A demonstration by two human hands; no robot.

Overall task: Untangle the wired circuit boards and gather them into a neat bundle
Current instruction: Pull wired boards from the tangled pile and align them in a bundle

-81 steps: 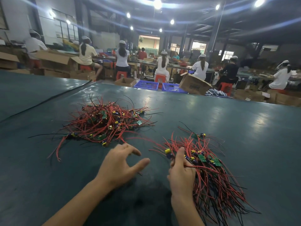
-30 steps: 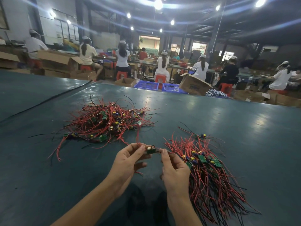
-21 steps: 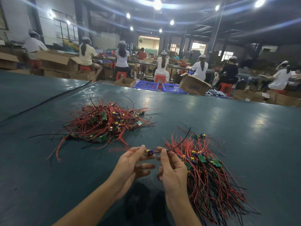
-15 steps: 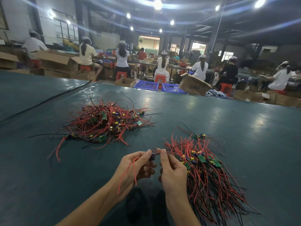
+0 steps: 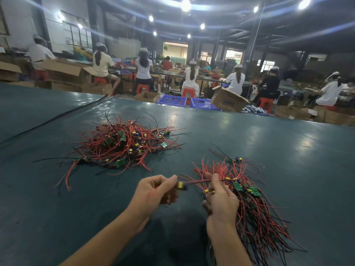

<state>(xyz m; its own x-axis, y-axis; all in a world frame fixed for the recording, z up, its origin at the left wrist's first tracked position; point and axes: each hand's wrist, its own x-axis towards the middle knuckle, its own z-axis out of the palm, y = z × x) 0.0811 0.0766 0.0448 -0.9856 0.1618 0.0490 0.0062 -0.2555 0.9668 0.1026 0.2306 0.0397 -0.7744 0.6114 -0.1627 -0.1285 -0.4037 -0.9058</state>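
Observation:
A tangled heap of wired circuit boards, red and black leads with small green boards, lies on the dark green table ahead to the left. A combed bundle of wired boards lies at the right, leads fanning toward me. My left hand pinches one small board with a yellow and blue part, held just above the table. Its red and black leads stretch right to my right hand, which pinches them at the bundle's left edge.
A black cable runs across the table's far left. Beyond the far edge stand blue crates, cardboard boxes and seated people at work benches.
My left hand took a single board from the tangled heap. Both hands held it close together; now they have drawn apart, pulling its leads straight between them.

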